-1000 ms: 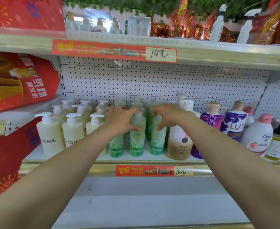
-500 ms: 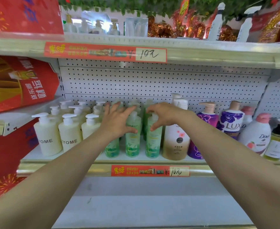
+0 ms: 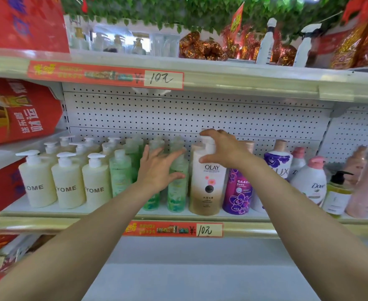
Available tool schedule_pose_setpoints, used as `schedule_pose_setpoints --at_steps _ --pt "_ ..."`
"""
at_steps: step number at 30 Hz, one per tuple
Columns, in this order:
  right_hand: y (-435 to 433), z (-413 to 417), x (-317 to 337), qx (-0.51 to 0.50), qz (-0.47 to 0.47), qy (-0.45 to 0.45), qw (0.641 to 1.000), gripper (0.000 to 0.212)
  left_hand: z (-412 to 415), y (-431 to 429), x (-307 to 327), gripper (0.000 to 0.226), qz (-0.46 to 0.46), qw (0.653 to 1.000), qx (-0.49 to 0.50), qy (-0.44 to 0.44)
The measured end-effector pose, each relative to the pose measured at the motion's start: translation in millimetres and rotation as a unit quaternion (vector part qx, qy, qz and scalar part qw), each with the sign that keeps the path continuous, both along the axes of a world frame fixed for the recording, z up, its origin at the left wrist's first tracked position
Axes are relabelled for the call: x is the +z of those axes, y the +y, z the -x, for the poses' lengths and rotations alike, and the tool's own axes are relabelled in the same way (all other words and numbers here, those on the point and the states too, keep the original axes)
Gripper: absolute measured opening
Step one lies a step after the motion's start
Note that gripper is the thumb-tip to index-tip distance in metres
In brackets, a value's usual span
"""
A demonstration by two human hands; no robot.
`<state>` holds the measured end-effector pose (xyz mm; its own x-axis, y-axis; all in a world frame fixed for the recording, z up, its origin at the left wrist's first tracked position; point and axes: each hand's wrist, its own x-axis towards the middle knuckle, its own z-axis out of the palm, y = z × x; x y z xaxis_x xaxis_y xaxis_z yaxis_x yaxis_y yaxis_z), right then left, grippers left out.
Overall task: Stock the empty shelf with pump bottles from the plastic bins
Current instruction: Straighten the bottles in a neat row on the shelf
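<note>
Several green pump bottles (image 3: 176, 192) stand mid-shelf on the white shelf (image 3: 104, 221). My left hand (image 3: 159, 168) lies against them with its fingers spread and straight, hiding part of one bottle. Right of them stands a tall cream and gold Olay bottle (image 3: 208, 192). My right hand (image 3: 223, 148) curls round its white pump head, fingers over the top and thumb across the shoulder. Three cream bottles (image 3: 68, 183) marked YOME form the front row at the left, with more behind them.
Purple bottles (image 3: 237, 192), a white Dove bottle (image 3: 312, 185), a small yellow one (image 3: 337, 196) and pink ones fill the shelf's right side. Red gift boxes (image 3: 20, 109) crowd the left. A white lower shelf (image 3: 178, 268) runs beneath. A pegboard backs the bottles.
My right hand has left the green bottle and moved right onto the Olay bottle's pump. My left hand has loosened from its green bottle and spread its fingers.
</note>
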<state>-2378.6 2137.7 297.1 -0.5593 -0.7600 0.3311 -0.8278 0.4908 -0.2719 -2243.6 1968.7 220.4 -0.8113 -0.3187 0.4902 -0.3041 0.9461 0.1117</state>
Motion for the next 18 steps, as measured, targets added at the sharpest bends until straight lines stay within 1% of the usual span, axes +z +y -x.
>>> schedule_pose_setpoints --at_steps 2,7,16,18 --pt "4 4 0 0.016 -0.012 0.013 1.0 0.084 2 4 -2 0.075 -0.003 1.0 0.014 0.014" --pt "6 14 4 0.049 -0.025 0.026 0.998 0.083 8 8 -3 0.072 -0.028 0.998 0.038 0.043" --pt "7 30 3 0.103 -0.014 0.004 0.995 0.082 11 14 -1 0.07 -0.045 0.996 0.066 0.047" --pt "6 30 3 0.101 -0.011 0.007 0.995 0.082 12 13 1 0.07 -0.046 0.996 0.068 0.044"
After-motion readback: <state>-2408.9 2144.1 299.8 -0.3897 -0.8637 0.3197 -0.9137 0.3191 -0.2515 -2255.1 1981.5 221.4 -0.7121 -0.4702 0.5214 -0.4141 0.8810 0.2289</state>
